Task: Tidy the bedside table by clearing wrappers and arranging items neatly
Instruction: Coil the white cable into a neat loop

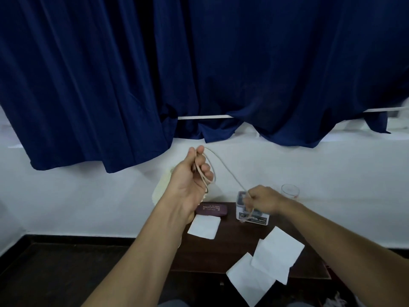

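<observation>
Two forearms reach over the tabletop (221, 244), winding a cord (230, 173) — left hand (194, 173) clasps the loops, right hand (263, 199) pinches the tail — next, feed another turn while loose papers (277, 253) wait.

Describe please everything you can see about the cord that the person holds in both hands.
The cord is thin, pale beige and looks smooth, like a cable. Several loops of it are wound around the fingers of the raised left hand. From there one strand runs in an arc down to the right hand, which pinches it above the small box. A short end hangs below that hand.
</observation>
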